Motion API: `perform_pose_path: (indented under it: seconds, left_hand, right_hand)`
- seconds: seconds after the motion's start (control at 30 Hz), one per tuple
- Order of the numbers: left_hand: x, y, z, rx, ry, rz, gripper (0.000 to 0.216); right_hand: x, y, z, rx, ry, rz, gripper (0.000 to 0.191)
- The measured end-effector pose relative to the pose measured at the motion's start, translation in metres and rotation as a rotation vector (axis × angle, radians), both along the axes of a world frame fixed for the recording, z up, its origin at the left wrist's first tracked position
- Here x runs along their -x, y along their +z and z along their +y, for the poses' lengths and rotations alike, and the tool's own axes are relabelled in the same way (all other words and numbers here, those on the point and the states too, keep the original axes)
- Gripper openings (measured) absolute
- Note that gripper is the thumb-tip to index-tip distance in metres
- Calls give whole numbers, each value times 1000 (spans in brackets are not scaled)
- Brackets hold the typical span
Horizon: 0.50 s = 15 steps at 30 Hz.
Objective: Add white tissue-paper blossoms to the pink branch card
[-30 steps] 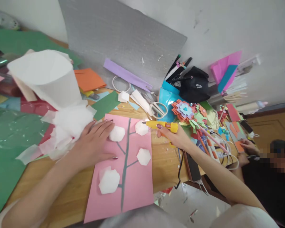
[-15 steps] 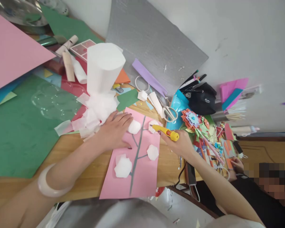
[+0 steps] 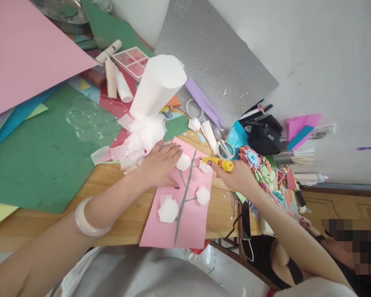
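Note:
A pink sheet [image 3: 190, 231] with a dark drawn stem and side branches lies near the table edge. Several white paper pieces [image 3: 168, 209] sit on it beside the branches. My left hand [image 3: 162, 165] rests on the sheet's upper left, fingers apart, its fingertips by another white piece [image 3: 183, 162]. In my right hand [image 3: 236, 175] is a yellow pen [image 3: 218, 162], its tip end over the upper right white piece [image 3: 205, 166]. A thin dark line shows on that piece. Exactly where the tip touches is hard to see.
Loose white tissue [image 3: 148, 134] and a tall white paper roll [image 3: 160, 84] stand beyond my left hand. Scissors [image 3: 225, 149], a black pouch [image 3: 264, 134] and paper flowers [image 3: 250, 158] are to the right. Another person's hand [image 3: 306, 222] is at far right.
The view has shifted, so the table items appear further right. The pen has tilted flatter, and a thin line now shows on the upper right white piece. My left hand stays on the sheet.

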<state>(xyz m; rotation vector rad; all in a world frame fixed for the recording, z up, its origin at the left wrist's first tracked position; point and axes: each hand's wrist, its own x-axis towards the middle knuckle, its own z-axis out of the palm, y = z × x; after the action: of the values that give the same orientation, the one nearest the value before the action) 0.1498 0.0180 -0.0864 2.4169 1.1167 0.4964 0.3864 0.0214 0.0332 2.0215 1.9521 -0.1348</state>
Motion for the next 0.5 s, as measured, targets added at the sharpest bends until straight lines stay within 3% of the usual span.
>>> perform_pose_path:
  seconds: [0.3,0.5]
  left_hand:
    - [1,4,0,31,-1,30,103]
    - [1,-1,-1,-15,-4,13,102]
  right_hand:
    - [56,20,70,432,58,-175,62]
    - [81,19,79,441,103,-364,63]
